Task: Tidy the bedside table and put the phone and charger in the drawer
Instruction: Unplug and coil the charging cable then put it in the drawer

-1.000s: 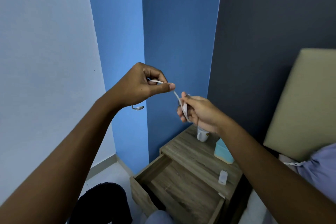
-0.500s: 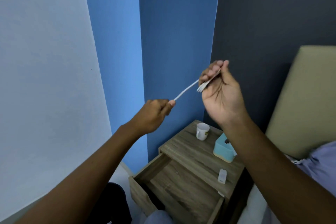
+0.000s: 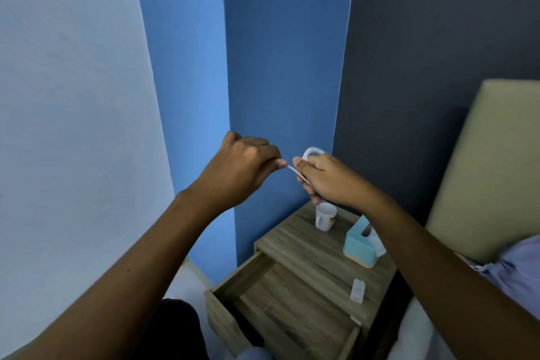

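Both hands are raised above the wooden bedside table (image 3: 301,242). My right hand (image 3: 330,178) grips a coiled white charger cable (image 3: 313,151), with a loop showing above the fingers. My left hand (image 3: 248,166) pinches the cable's free end just left of the right hand. A short taut piece of cable spans between them. The table's drawer (image 3: 292,307) stands pulled out below, and what I see of its inside holds nothing. A white charger plug (image 3: 358,289) lies on the tabletop near its front right edge. No phone is visible.
A white mug (image 3: 325,216) and a light blue tissue box (image 3: 361,244) stand at the back of the tabletop. A beige headboard (image 3: 482,172) and a bed with a lilac pillow (image 3: 517,266) lie to the right. Blue walls close in behind and to the left.
The hands were apart with the cable stretched between them; now they have come together and lower, and the right hand holds another loop of cable.
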Demonstrator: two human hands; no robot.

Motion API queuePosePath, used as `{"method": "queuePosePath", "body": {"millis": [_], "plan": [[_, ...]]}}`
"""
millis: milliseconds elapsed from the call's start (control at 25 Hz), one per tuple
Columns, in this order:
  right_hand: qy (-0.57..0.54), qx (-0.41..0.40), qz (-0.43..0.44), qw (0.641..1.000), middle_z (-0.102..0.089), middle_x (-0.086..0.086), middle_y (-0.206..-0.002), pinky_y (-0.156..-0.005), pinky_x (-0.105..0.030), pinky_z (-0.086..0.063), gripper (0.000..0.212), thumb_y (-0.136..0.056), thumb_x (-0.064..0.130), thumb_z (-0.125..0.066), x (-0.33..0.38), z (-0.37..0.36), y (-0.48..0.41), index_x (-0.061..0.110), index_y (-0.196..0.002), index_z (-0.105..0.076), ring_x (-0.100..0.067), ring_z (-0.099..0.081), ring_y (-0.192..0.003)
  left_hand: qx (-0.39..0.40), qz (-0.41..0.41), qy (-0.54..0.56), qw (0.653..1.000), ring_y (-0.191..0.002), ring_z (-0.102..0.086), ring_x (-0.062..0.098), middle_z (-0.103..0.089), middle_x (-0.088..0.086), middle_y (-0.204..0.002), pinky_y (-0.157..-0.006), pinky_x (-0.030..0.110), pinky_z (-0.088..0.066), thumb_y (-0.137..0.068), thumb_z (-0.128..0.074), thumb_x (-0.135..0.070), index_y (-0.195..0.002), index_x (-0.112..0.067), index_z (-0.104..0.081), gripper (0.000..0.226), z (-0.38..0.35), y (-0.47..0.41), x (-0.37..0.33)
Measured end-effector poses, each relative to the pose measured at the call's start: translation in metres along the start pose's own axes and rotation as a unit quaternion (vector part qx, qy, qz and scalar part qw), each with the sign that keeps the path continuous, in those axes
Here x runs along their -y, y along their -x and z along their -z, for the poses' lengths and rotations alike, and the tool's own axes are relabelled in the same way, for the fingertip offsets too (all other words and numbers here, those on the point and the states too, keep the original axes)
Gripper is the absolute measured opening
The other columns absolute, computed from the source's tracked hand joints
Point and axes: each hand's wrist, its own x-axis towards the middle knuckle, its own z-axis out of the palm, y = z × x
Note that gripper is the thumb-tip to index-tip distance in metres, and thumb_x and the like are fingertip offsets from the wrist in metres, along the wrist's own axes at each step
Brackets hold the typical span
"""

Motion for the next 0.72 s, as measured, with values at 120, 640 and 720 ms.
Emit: {"method": "queuePosePath", "body": {"millis": [120, 640, 720], "plan": [[-0.159, 0.155, -0.08, 0.972, -0.036, -0.004, -0.052, -0.045, -0.029, -0.026, 0.052, -0.102, 0.05, -0.033, 0.007, 0.006, 0.006, 0.014, -0.069, -0.049, -0.016, -0.03, -0.043, -0.018, 0.051, 0.148, 0.987, -0.06, -0.047, 0.004, -0.055, -0.013, -0.069, -0.067, 0.031, -0.035, -0.1, -0.046, -0.038, -0.088, -0.018, -0.067, 0.031, -0.009, 0.0, 0.005], [-0.433, 0.359, -0.024, 0.826, -0.02, -0.001, -0.047, -0.044, -0.027, -0.017, 0.013, -0.075, 0.019, -0.037, -0.005, 0.031, 0.013, 0.014, -0.063, -0.041, -0.013, -0.017, -0.04, 0.131, 0.05, 0.352, 0.925, -0.056, -0.039, 0.01, -0.05, 0.004, -0.065, -0.054, 0.021, -0.032, -0.091, -0.068, -0.034, -0.113, -0.017, -0.07, 0.029, -0.009, -0.01, -0.019], [-0.429, 0.348, -0.016, 0.834, -0.022, -0.002, -0.047, -0.047, -0.029, -0.019, 0.013, -0.075, 0.019, -0.038, -0.003, 0.033, 0.014, 0.013, -0.064, -0.043, -0.015, -0.019, -0.042, 0.12, 0.065, 0.355, 0.925, -0.054, -0.04, 0.007, -0.049, -0.001, -0.061, -0.054, 0.02, -0.033, -0.091, -0.068, -0.031, -0.102, -0.013, -0.073, 0.021, -0.011, -0.011, -0.02]]}}
